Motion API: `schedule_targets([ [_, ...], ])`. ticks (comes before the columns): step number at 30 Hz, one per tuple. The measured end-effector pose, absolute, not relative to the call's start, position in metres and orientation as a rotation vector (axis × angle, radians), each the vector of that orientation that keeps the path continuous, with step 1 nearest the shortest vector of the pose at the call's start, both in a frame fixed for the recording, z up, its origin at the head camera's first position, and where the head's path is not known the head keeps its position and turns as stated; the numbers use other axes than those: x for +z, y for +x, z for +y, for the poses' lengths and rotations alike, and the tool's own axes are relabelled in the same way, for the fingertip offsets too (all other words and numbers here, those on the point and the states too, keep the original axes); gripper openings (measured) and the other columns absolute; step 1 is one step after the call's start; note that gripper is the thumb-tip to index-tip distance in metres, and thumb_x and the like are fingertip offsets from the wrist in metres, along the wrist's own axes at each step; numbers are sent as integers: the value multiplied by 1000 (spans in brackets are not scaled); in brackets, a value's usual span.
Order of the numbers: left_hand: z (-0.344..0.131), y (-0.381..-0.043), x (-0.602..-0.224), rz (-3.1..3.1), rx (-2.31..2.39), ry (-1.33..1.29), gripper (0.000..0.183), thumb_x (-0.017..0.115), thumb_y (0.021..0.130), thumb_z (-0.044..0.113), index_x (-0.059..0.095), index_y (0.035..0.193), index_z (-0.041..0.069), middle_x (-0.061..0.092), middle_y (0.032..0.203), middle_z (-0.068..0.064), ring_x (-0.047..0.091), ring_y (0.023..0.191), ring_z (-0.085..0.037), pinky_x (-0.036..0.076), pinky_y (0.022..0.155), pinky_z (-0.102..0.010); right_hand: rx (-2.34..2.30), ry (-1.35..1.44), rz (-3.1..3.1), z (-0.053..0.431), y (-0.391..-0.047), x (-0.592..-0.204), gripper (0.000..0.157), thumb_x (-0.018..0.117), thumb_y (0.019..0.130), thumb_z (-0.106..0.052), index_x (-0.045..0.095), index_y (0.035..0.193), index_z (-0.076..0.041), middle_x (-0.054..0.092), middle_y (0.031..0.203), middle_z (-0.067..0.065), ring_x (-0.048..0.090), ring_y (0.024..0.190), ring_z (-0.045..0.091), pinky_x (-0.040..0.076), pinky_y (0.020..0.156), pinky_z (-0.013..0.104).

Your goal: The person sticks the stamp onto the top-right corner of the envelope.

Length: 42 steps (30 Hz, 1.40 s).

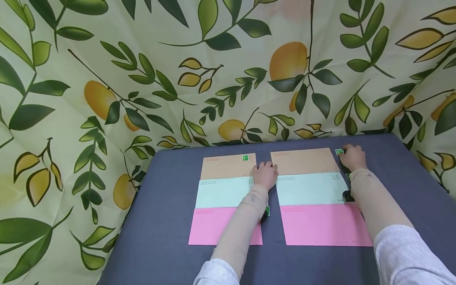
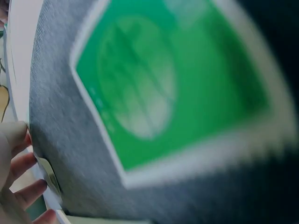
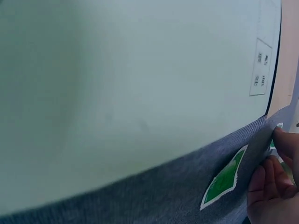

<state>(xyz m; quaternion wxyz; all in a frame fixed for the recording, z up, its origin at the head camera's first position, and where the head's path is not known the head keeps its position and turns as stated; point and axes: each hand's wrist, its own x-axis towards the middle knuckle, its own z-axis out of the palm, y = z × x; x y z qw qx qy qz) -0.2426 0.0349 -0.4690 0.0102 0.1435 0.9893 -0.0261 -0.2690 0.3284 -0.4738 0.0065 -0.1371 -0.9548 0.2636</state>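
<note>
My left hand [image 1: 265,175] rests at the right edge of the left column of envelopes, over the brown envelope's [image 1: 226,168] lower corner. In the left wrist view its fingers [image 2: 29,191] are spread beside a small pale slip [image 2: 50,175]; no firm hold on it shows. A large, blurred green stamp [image 2: 187,88] lies close to that camera. At the far right, my right hand [image 1: 352,157] pinches a green stamp [image 3: 273,143] between thumb and fingers, beside the right brown envelope [image 1: 303,161]. Another green stamp [image 3: 226,177] lies on the cloth nearby.
Each column has a mint envelope [image 1: 308,189] and a pink envelope [image 1: 322,225] below the brown one. A green stamp [image 1: 245,158] sits on the left brown envelope. Dark wrist cameras [image 1: 347,196] hang under the forearms. A leaf-patterned curtain [image 1: 213,79] borders the table [image 1: 160,221].
</note>
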Motion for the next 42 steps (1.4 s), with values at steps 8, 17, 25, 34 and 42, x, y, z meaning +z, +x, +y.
schedule_targets([
  [8,44,-240,-468,3111,-113,373,35,42,97,40,53,130,36,48,138,16,43,128,-10,36,103,-36,841,-386,-2854,328,-264,-472,21,46,90,-4,49,99,14,44,96,32,44,90,47,37,78,54],
  [17,40,-242,-469,3031,-15,362,38,38,98,37,47,135,37,39,145,19,32,138,-11,28,110,-41,946,-359,-2765,330,-261,-468,22,44,92,-4,53,102,14,53,100,34,49,91,47,38,78,53],
  [25,39,-242,-468,3017,2,351,38,38,98,37,46,135,38,38,145,20,34,138,-12,30,109,-42,1104,-395,-2762,324,-273,-467,36,44,95,-16,53,117,11,52,113,32,47,101,43,36,85,51],
  [34,37,-244,-469,3017,10,344,37,40,97,40,46,134,41,39,144,21,37,136,-12,32,106,-42,1203,-323,-2805,299,-282,-470,45,51,89,-15,44,126,10,53,111,31,52,98,42,41,73,39],
  [42,36,-246,-469,3098,-49,348,33,44,94,47,54,126,45,49,136,19,43,127,-9,34,104,-38,1185,-381,-2829,287,-283,-473,45,47,89,-13,40,127,10,53,118,35,50,108,45,39,89,51],
])
